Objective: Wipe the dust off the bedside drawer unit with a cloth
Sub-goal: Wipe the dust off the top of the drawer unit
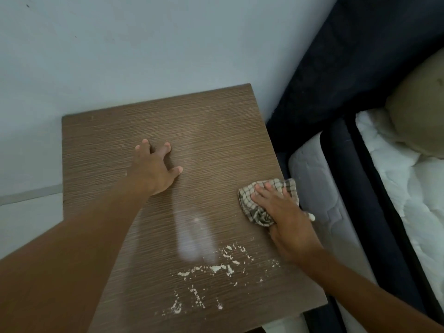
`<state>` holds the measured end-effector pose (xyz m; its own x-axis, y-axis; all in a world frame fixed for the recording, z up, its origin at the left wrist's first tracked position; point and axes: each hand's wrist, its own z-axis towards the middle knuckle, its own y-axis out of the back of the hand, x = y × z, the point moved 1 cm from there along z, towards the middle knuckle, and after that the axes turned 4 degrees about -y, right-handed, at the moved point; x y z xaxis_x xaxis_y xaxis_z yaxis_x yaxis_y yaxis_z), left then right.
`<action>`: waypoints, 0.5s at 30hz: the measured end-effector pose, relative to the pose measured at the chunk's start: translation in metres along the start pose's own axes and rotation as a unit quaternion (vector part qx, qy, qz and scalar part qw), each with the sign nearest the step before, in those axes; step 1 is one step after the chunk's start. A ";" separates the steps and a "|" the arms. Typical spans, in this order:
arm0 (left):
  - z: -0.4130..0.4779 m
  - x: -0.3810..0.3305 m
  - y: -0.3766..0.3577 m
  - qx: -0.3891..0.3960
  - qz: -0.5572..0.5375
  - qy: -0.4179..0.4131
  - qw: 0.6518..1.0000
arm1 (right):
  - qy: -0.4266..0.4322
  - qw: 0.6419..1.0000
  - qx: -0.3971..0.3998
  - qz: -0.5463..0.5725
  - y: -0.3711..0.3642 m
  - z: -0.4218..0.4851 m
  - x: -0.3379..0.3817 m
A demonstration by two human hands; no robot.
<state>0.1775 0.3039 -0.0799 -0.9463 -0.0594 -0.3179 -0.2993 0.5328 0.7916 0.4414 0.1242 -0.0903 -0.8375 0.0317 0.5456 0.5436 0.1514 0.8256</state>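
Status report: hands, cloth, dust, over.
Left hand spread on brown wood-grain drawer unit top. Right hand presses checked beige cloth at right edge. White dust crumbs lie near front edge.

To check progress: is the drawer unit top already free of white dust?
No, white dust clumps lie on the drawer unit top near its front edge.
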 end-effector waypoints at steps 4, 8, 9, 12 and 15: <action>-0.012 0.001 -0.009 -0.003 -0.003 -0.004 1.000 | -0.032 0.999 0.007 0.032 -0.019 -0.046 0.028; -0.026 0.006 -0.017 -0.007 0.008 -0.019 1.000 | -0.055 0.996 0.035 0.058 -0.037 -0.082 0.057; -0.030 0.007 -0.019 -0.006 0.009 -0.023 1.000 | -0.062 0.995 0.047 0.064 -0.039 -0.087 0.064; -0.041 0.009 -0.026 -0.007 0.002 -0.033 0.999 | -0.119 0.986 0.019 0.115 -0.032 -0.088 0.082; -0.051 0.011 -0.030 -0.011 0.013 -0.052 0.998 | -0.111 0.985 -0.079 0.109 -0.014 -0.059 0.099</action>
<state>0.1696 0.2437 -0.0806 -0.9361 0.0433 -0.3490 -0.2786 0.5142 0.8111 0.3543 0.0669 -0.0388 -0.6821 0.2649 0.6816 0.6988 -0.0383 0.7143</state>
